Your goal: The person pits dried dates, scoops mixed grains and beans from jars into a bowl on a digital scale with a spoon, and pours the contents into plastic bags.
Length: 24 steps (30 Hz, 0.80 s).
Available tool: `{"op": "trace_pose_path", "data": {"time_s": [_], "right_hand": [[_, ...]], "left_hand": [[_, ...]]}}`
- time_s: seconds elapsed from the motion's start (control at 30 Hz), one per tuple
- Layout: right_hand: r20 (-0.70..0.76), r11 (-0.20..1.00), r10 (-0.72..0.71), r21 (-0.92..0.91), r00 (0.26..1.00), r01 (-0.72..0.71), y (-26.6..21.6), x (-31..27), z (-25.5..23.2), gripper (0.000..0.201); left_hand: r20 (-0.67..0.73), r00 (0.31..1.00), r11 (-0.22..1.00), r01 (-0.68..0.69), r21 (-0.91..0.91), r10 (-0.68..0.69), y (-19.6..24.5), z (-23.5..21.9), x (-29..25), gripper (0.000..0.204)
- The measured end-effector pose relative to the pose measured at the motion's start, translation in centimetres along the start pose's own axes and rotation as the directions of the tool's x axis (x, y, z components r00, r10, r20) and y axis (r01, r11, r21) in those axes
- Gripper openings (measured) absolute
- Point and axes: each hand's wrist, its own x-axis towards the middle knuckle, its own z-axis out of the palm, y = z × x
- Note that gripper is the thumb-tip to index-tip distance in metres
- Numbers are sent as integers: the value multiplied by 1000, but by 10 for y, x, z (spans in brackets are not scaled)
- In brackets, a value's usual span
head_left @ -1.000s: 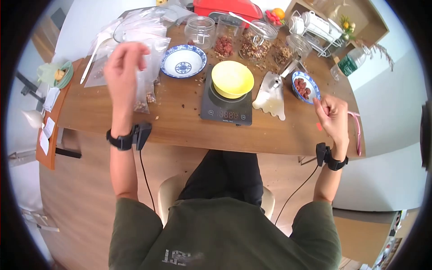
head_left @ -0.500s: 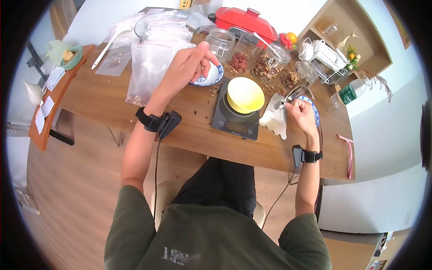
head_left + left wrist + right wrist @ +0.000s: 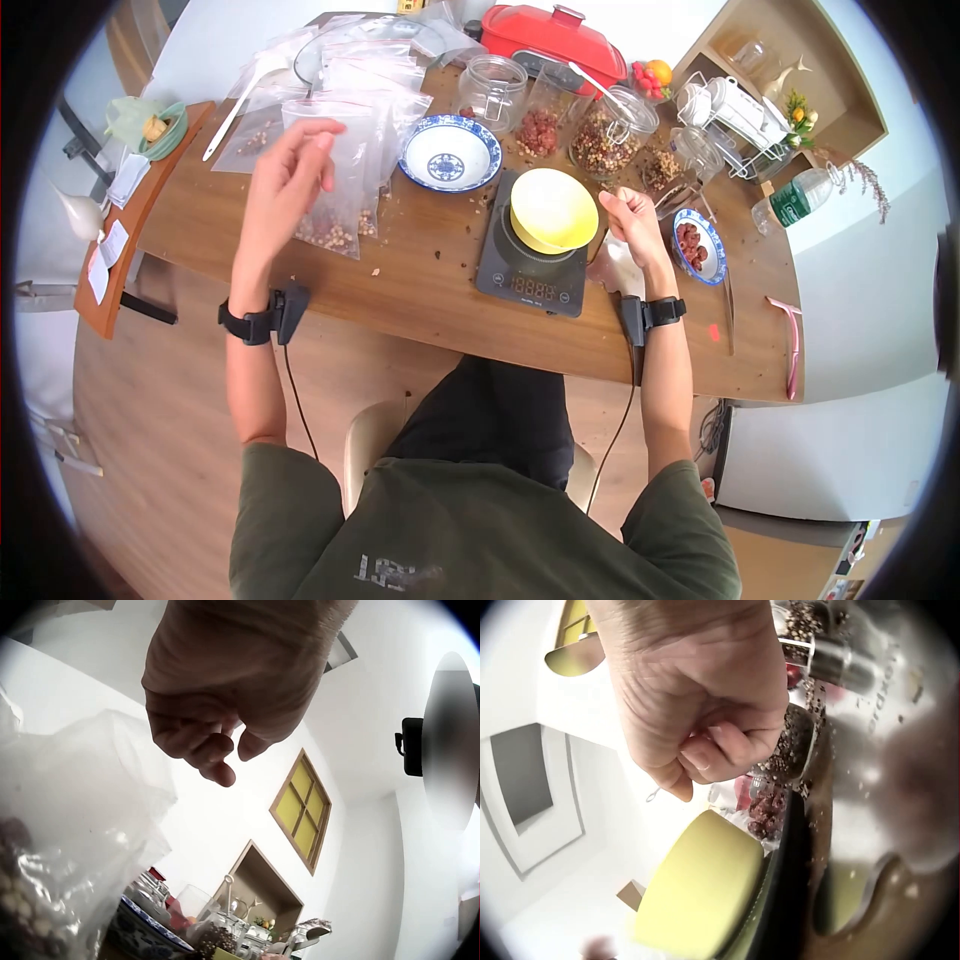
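Observation:
My left hand point(image 3: 287, 180) hovers over clear zip bags point(image 3: 335, 215) holding beans or nuts, its fingers loosely bent and nothing in them. The left wrist view shows this hand point(image 3: 225, 690) in the air, with a bag beside it. My right hand point(image 3: 637, 232) is beside the rim of a yellow bowl point(image 3: 552, 210), which stands on a black digital scale point(image 3: 530, 285). In the right wrist view its fingers point(image 3: 720, 750) curl into the palm, with no object showing in them. Below that hand lies a shiny metal plate with a scalloped edge point(image 3: 615, 270), partly hidden.
A blue-and-white bowl point(image 3: 450, 155) stands left of the scale; a smaller bowl of dark red pieces point(image 3: 712, 262) stands right. Behind are glass jars point(image 3: 612, 140) of dried foods and a red cooker point(image 3: 553, 45). A water bottle point(image 3: 795, 203) and pink tool point(image 3: 793, 345) are at the right.
My left hand went right over the blue-and-white bowl, then back left above the bags. My right hand moved left from the small bowl, past the metal plate, to the yellow bowl's side.

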Motion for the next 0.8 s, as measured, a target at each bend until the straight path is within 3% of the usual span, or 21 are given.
{"op": "trace_pose_path", "data": {"time_s": [0.07,0.1,0.2,0.4,0.5,0.63,0.7,0.73,0.8], "right_hand": [[2,1000,10,-4,1000,-10,4,0,2,43],[3,1000,9,-8,1000,-9,2,-1,4,43],[9,1000,-13,24,1000,12,-1,-3,1,43],[-16,999,-47,-3,999,47,-8,-7,0,43],[-23,998,-67,3,997,67,-11,-9,-1,43],[-41,995,-97,26,994,98,-19,-14,1,44],[-38,993,-118,19,992,119,-26,-18,3,44],[-28,989,-144,14,989,145,-30,-20,6,44],[14,981,-191,-22,982,191,-43,-25,12,41]], "left_hand": [[-45,998,978,-34,207,44,-2,-7,10,25],[-43,998,975,-29,220,40,-1,-9,15,25],[73,992,863,-123,491,100,6,-14,29,32],[214,968,702,-242,670,130,-17,-33,55,20],[195,980,730,-161,664,39,-7,-34,52,16],[255,967,725,-197,660,31,28,-39,44,17],[277,960,766,-150,625,-39,47,-42,41,19],[269,963,764,-148,628,-35,58,-41,41,19],[221,966,746,-248,618,138,82,-31,41,19]]}}
